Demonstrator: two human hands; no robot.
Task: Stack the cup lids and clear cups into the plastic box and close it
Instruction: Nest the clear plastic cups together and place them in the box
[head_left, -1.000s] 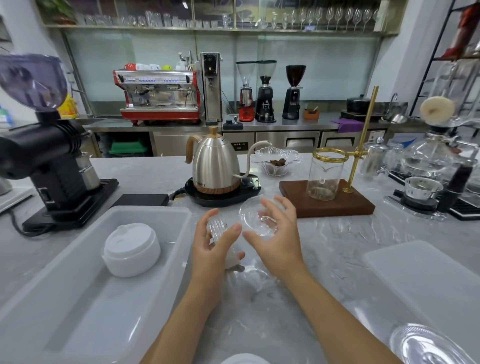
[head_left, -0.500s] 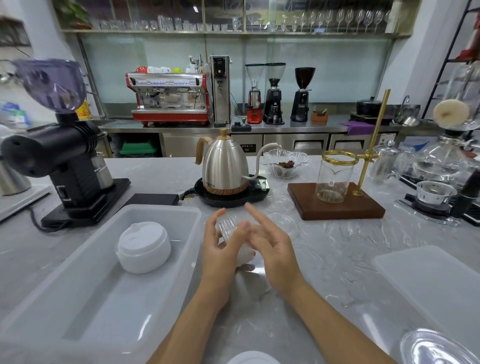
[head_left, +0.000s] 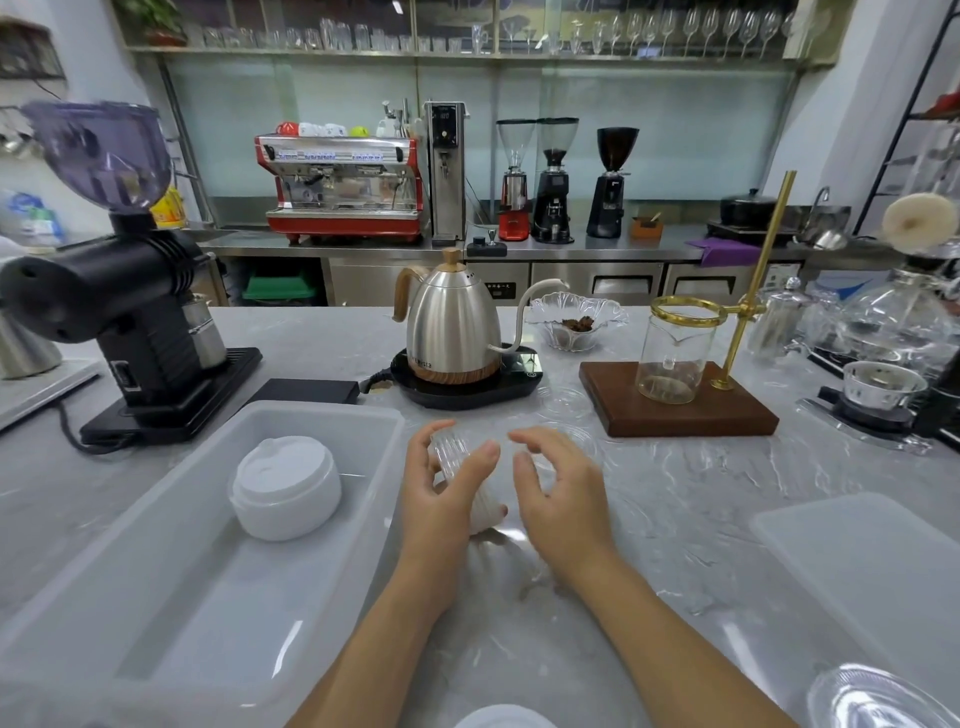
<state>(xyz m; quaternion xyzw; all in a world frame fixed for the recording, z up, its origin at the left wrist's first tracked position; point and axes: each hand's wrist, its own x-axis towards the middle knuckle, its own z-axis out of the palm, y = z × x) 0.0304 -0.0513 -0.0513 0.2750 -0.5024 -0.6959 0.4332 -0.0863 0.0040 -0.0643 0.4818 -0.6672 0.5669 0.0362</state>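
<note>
Change: since the frame one second back, my right hand (head_left: 563, 499) has let go of the clear dome lid it held up at centre frame; I read that lid as now added to the stack in my left hand (head_left: 441, 499), though its transparency keeps me from confirming it.
Left hand: curled round a small stack of clear ribbed cups (head_left: 457, 462), thumb on the near side, fingers behind; the stack is tilted, its lower end just above the tabletop (head_left: 675, 519).
Right hand: free of load, fingers relaxed and slightly bent, just beside the stack but apart from it.
Plastic box (head_left: 363, 545): lower left of the frame, open, immediately left of my left hand.
White cup lids (head_left: 285, 486): a short stack already lying in the upper half of the box.
Box cover (head_left: 872, 561): flat on the tabletop at lower right, well apart from the box.
Loose clear lids: at least one (head_left: 878, 696) at the bottom right corner; faint round outlines near the wooden stand (head_left: 680, 402) may be more, but I cannot tell.
White rim (head_left: 501, 717): partly cut off at the bottom edge, possibly another lid.
Judgement: gathering is under way, not finished; I take the next step to be either collecting the remaining clear pieces or setting the held stack into the box beside the white lids.
Risk: thin nested plastic may slip apart if gripped loosely.
</note>
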